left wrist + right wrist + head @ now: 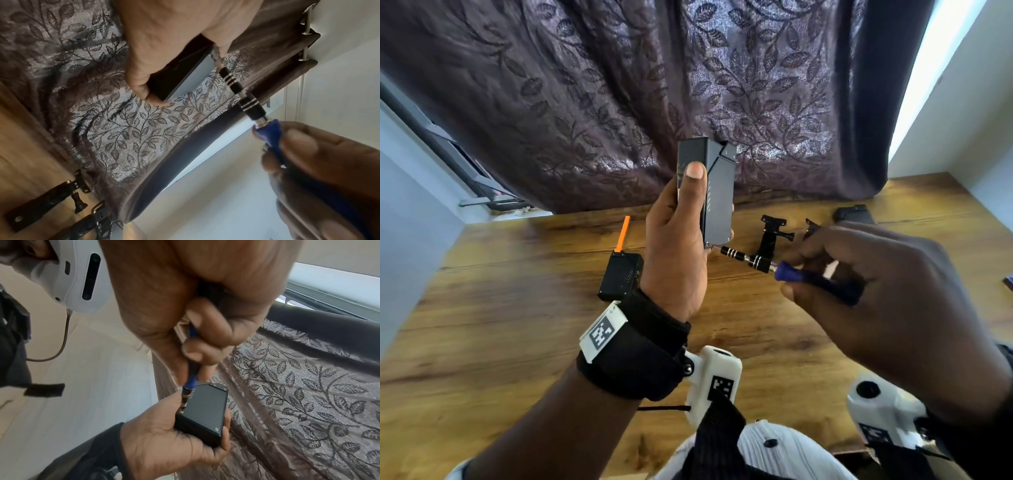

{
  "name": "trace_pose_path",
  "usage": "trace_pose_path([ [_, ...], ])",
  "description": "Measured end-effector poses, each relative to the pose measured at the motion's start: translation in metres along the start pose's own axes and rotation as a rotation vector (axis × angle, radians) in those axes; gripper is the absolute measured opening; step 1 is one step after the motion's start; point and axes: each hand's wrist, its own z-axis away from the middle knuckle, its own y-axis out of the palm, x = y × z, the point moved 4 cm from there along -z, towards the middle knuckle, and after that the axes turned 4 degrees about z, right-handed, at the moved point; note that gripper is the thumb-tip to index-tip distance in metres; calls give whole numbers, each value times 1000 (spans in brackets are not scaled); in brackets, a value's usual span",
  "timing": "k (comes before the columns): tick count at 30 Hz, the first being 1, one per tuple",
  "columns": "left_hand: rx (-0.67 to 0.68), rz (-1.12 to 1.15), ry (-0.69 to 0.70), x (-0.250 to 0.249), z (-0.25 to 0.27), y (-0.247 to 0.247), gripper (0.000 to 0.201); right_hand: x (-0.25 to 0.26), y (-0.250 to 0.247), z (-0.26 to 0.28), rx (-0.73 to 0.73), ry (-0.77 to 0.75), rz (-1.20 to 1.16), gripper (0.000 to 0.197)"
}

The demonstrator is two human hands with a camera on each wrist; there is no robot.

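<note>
My left hand (681, 236) grips a black rectangular box (717, 192) upright above the wooden table, thumb pressed on its near face. The same box (203, 410) shows a ribbed dark face with screws at its corners. My right hand (869, 274) holds a screwdriver (791, 270) with a blue handle and a black, silver-ringed shaft. Its tip sits at the box's lower corner. In the left wrist view the screwdriver shaft (240, 94) meets the corner of the box (180, 76). In the right wrist view my fingers (205, 352) curl round the blue handle.
On the wooden table (517, 335) lie a small black device with an orange antenna (621, 274), black mounting brackets (772, 236) and another black block (854, 215) at the back right. A dark leaf-patterned curtain (619, 102) hangs behind the table.
</note>
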Motion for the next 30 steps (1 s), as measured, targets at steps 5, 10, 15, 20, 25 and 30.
trace_pose_path([
  [5,9,-3,1,-7,0,-15,32,16,9,-4,2,15,38,18],
  [10,16,-7,-17,-10,1,-28,34,31,11,-10,83,93,13,30],
  [15,22,14,-50,-11,1,-40,28,43,18,-8,38,61,60,12],
  [20,51,11,-41,-16,-4,-52,37,52,30,-11,20,76,54,35],
  [25,59,18,-37,-20,-11,-64,30,64,42,-17,63,71,43,34],
  [30,84,23,-18,-23,-19,-74,33,70,51,-16,34,69,120,15],
])
